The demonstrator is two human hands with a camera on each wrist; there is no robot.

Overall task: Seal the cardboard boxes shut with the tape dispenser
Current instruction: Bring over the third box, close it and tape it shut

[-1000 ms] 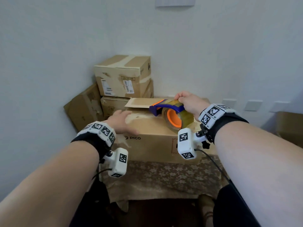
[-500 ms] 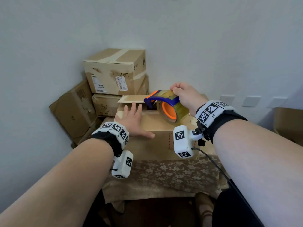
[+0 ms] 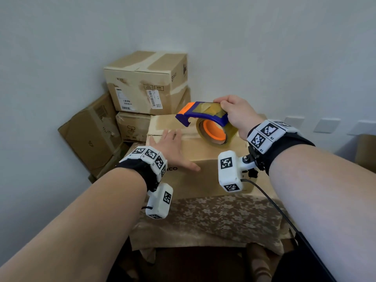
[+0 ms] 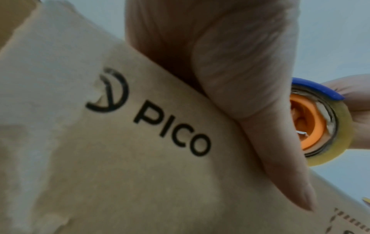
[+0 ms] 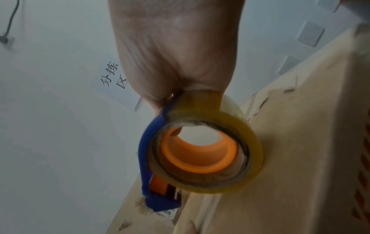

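A brown cardboard box [image 3: 205, 178] printed "PICO" [image 4: 172, 128] stands on a cloth-covered table in front of me. My left hand [image 3: 173, 147] lies flat on its top with fingers straight and the thumb [image 4: 280, 166] over the front edge. My right hand [image 3: 237, 115] grips a blue and orange tape dispenser [image 3: 205, 119] with a roll of clear tape [image 5: 204, 150], held a little above the box top, to the right of my left hand. The box's flaps look folded down under my palm.
Several other cardboard boxes are stacked in the corner behind, the top one [image 3: 146, 82] taped, another [image 3: 89, 135] leaning at the left. The floral tablecloth [image 3: 213, 218] hangs over the near table edge. Another box [image 3: 366, 151] shows at the far right. White walls close in behind and left.
The back flap that stuck out a second ago now lies down under my left hand, which went from the near left of the top to flat across it. The dispenser rose slightly.
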